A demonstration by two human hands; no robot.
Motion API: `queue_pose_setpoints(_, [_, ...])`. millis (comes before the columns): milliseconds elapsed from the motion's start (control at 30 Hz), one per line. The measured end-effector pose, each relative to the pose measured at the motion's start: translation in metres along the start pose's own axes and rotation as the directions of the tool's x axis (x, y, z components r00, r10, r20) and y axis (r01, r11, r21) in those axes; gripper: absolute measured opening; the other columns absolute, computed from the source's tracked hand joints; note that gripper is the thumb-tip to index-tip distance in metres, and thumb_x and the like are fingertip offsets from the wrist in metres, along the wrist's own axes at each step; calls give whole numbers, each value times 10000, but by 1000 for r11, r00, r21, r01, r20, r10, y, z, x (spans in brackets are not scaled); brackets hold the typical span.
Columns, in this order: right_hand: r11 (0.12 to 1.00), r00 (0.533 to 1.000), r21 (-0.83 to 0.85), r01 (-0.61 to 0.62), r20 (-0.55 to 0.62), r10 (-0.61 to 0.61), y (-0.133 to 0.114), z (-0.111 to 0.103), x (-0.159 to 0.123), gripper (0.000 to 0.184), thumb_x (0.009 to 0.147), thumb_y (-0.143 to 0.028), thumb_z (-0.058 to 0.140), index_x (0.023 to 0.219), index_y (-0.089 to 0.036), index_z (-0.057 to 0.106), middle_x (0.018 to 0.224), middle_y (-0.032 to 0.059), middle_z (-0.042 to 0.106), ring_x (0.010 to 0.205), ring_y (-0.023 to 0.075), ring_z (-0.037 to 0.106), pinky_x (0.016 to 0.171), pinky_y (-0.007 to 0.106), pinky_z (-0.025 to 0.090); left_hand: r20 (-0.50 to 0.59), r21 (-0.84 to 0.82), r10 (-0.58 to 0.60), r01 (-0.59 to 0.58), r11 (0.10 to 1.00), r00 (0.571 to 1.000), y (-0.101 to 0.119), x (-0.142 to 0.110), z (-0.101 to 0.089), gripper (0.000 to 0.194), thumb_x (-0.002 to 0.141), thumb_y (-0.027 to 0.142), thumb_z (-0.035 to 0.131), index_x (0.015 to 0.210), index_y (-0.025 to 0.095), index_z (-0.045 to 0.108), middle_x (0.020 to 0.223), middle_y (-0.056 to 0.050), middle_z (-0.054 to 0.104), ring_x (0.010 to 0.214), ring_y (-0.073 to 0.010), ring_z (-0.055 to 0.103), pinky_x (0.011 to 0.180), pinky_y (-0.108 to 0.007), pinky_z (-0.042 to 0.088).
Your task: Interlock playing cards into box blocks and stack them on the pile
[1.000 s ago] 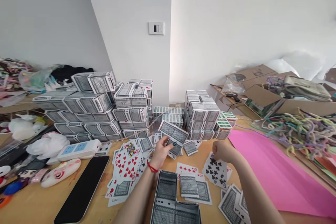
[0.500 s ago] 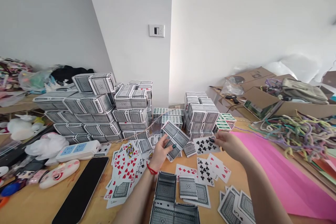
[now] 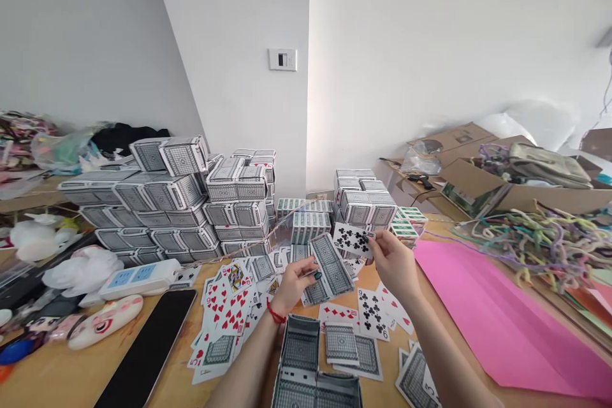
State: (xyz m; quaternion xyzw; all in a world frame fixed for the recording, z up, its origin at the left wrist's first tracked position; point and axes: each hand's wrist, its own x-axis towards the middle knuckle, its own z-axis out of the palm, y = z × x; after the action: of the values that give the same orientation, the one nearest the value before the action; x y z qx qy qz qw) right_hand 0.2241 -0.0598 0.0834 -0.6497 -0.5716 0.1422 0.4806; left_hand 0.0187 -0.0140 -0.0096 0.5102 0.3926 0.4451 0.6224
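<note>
My left hand [image 3: 297,284] is closed on a few joined playing cards [image 3: 331,271], their grey patterned backs facing me. In my right hand [image 3: 393,262] a ten of clubs [image 3: 354,241] is pinched at its right end, face up, just above the joined cards. Below my hands sits an open box shape made of folded cards [image 3: 302,357]. Loose cards lie beside it: a nine of clubs [image 3: 373,313], a red diamond card [image 3: 338,313] and a face-down folded card [image 3: 341,343]. A pile of face-up hearts [image 3: 225,299] spreads to the left of my left wrist.
Stacked card blocks [image 3: 157,194] rise at the back left, with another stack [image 3: 366,201] at the back right. A black phone [image 3: 148,347] and a white power strip [image 3: 141,277] lie left. Pink paper [image 3: 497,319] and a heap of pipe cleaners [image 3: 530,242] are at the right.
My right hand has moved left and up with the ten of clubs, nearer the joined cards. My left hand has lowered slightly and turned the cards it holds.
</note>
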Motion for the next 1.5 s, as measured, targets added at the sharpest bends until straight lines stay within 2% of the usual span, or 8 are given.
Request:
queue_pose_setpoints(100, [1000,1000,-11,-4,9,4,1,-2,1,283,795,-474,403,758,-208,490,521,-8,573,464,155,573,484,235,411,-14,-25,7,-7,1000,1000,0,1,0,421,560,177,662,980,152,646,895,-74,651,888,-217,566,788,-346,437])
queue_pose_setpoints(300, [998,994,-65,16,110,-9,7,-2,2,253,792,-428,404,784,-210,534,552,-9,596,455,154,577,514,246,420,-8,-9,-1,0,1000,1000,-3,2,0,420,571,187,661,990,164,647,902,-78,656,891,-220,571,802,-356,437])
queue_pose_setpoints(567, [991,995,-134,20,95,-7,10,-4,3,338,797,-425,372,814,-192,618,450,-6,559,394,146,526,454,227,384,-4,21,62,-62,998,998,2,2,3,534,596,199,657,1122,164,573,821,-50,657,824,-184,577,820,-354,434])
queue_pose_setpoints(833, [985,996,-172,-2,88,17,21,-5,8,362,783,-396,380,869,-176,654,429,-2,567,441,160,560,501,239,414,39,19,95,-96,995,995,5,2,2,654,616,205,659,1240,204,464,814,-40,641,810,-165,571,818,-336,433])
queue_pose_setpoints(1133, [985,993,-174,7,117,13,18,-8,7,369,779,-385,391,889,-167,668,410,1,568,440,169,561,530,261,430,53,53,91,-94,994,994,8,0,2,597,610,157,626,1194,218,514,802,-32,642,831,-178,576,785,-336,458])
queue_pose_setpoints(1500, [990,987,-138,-17,153,38,14,-5,6,365,779,-383,398,874,-159,670,437,5,568,395,149,515,466,247,395,83,60,85,-90,994,993,5,1,1,573,610,137,611,1171,221,534,811,-30,641,840,-181,570,770,-341,475])
